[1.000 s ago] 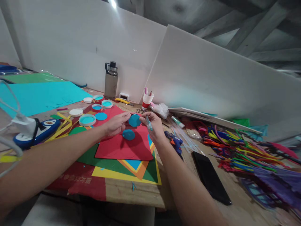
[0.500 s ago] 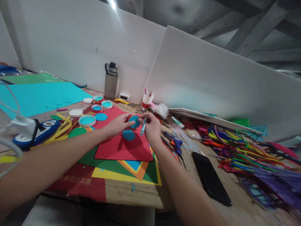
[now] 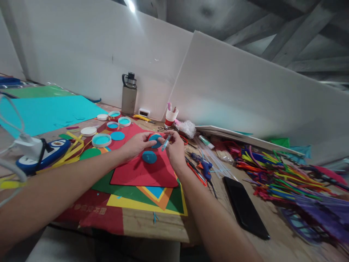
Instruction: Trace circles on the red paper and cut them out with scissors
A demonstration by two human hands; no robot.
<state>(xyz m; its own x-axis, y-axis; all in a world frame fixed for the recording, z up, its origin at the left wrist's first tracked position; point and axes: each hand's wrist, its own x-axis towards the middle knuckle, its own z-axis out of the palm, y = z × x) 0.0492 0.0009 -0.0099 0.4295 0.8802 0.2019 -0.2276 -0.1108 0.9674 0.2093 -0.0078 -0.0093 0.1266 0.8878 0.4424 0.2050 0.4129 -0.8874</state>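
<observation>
Above the red sheet (image 3: pixel 141 174), my left hand (image 3: pixel 137 145) grips a small round piece (image 3: pixel 155 140) with a blue face and a reddish rim. My right hand (image 3: pixel 174 147) has its fingers closed on a slim translucent light-blue pen-like tool (image 3: pixel 165 143), and its fingertips are at the right edge of the round piece. Just below the hands a loose blue disc (image 3: pixel 149 157) lies on the red sheet. Another blue disc (image 3: pixel 117 136) rests near the sheet's upper left, beside a round white lid with a blue inside (image 3: pixel 101 139).
Behind stand a grey bottle (image 3: pixel 129 96) and a paper cup of pens (image 3: pixel 171 117). To the right are a blue glue gun (image 3: pixel 205 165), a black phone (image 3: pixel 245 207) and colourful pipe cleaners (image 3: pixel 283 178). A white plug (image 3: pixel 28 147) is at the left.
The pen-like tool in my right hand has tilted and shifted slightly up and left. My left hand still holds the round piece in nearly the same place.
</observation>
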